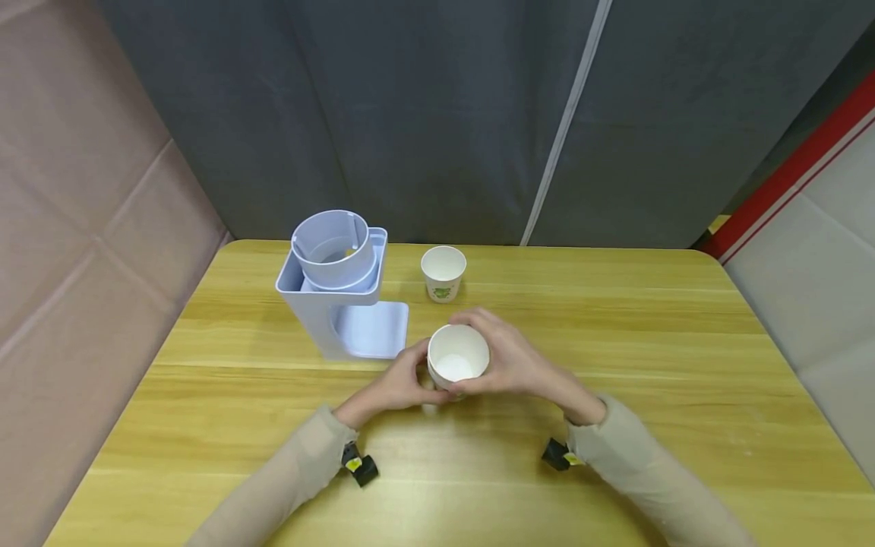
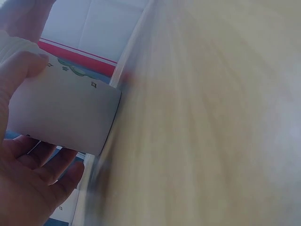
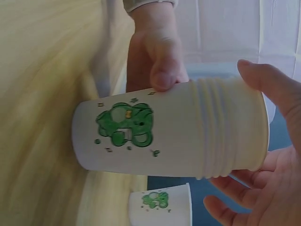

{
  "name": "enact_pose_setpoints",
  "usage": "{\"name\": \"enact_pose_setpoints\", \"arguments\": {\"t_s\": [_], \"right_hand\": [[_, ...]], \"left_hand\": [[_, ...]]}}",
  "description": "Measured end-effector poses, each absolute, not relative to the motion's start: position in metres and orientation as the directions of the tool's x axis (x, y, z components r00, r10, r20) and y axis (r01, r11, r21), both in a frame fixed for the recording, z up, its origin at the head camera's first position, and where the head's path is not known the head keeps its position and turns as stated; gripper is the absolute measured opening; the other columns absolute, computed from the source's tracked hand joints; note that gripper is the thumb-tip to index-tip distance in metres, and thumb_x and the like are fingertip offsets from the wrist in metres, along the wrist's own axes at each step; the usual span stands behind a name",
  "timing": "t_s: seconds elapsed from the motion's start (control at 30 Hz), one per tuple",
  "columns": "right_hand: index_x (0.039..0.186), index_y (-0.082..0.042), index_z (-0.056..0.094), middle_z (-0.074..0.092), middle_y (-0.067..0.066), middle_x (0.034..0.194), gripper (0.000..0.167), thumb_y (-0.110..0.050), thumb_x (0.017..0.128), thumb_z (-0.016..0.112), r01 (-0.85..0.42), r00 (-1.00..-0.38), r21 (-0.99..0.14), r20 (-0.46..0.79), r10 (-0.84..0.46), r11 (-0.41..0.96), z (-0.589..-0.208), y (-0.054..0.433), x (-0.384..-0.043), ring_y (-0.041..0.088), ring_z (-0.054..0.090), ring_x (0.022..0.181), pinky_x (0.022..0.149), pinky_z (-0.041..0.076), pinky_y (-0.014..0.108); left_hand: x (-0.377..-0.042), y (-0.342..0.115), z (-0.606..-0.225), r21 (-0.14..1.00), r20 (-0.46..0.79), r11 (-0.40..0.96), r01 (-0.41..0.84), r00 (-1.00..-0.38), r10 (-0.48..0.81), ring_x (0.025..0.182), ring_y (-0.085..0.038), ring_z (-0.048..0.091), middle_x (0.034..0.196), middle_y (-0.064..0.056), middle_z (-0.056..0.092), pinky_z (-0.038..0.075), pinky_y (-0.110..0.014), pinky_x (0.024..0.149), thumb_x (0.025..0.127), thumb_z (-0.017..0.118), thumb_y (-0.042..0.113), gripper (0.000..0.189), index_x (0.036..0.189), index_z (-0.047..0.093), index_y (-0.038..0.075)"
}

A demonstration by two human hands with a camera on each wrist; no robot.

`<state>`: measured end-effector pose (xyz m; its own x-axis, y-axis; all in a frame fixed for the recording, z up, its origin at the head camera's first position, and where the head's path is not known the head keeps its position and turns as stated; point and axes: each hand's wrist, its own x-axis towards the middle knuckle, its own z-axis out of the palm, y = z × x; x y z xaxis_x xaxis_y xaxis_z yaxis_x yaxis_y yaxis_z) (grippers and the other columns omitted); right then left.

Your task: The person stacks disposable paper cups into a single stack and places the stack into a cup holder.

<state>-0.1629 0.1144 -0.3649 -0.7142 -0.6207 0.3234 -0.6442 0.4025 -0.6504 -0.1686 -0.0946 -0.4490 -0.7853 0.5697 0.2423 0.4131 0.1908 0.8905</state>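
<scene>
Both hands hold a stack of white paper cups [image 1: 456, 361] at the middle of the table, mouth up. My left hand [image 1: 403, 378] grips the lower cup from the left; in the left wrist view its thumb presses the cup wall [image 2: 70, 113]. Around the upper rims is my right hand [image 1: 509, 355], thumb on the near side and fingers on the far side. Several nested rims and a green cartoon print [image 3: 126, 125] show in the right wrist view. The stack's base is right at the tabletop there.
Behind the stack, a single white paper cup [image 1: 443, 279] stands upright. To the left is a pale lavender plastic stand [image 1: 314, 319] with a round open holder [image 1: 333, 266] on top and a flat base plate [image 1: 374, 331]. A dark curtain [image 1: 410, 121] hangs behind the wooden table [image 1: 615, 342].
</scene>
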Motion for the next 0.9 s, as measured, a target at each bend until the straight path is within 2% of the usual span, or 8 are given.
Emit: {"name": "enact_pose_setpoints", "arguments": {"t_s": [0.57, 0.9], "right_hand": [[0.123, 0.003, 0.050, 0.056, 0.013, 0.116, 0.076, -0.025, 0.063, 0.086, -0.607, -0.727, -0.681, 0.270, -0.631, 0.408, -0.380, 0.113, -0.166, 0.027, 0.055, 0.103, 0.085, 0.048, 0.045], [0.127, 0.001, 0.048, 0.055, 0.012, 0.118, 0.078, -0.025, 0.064, 0.086, -0.580, -0.739, -0.712, 0.256, -0.623, 0.396, -0.384, 0.113, -0.164, 0.028, 0.054, 0.105, 0.086, 0.047, 0.049]], "left_hand": [[-0.169, -0.095, -0.452, 0.894, 0.216, 0.212, 0.396, -0.793, 0.570, 0.110, -0.025, 0.053, 0.121, -0.013, 0.057, 0.042, -0.039, 0.096, 0.066, 0.082, 0.007, 0.072, 0.129, 0.048, -0.002], [-0.168, -0.095, -0.449, 0.894, 0.212, 0.215, 0.393, -0.793, 0.571, 0.111, -0.029, 0.053, 0.122, -0.016, 0.057, 0.042, -0.040, 0.096, 0.068, 0.081, 0.009, 0.071, 0.129, 0.047, -0.004]]}}
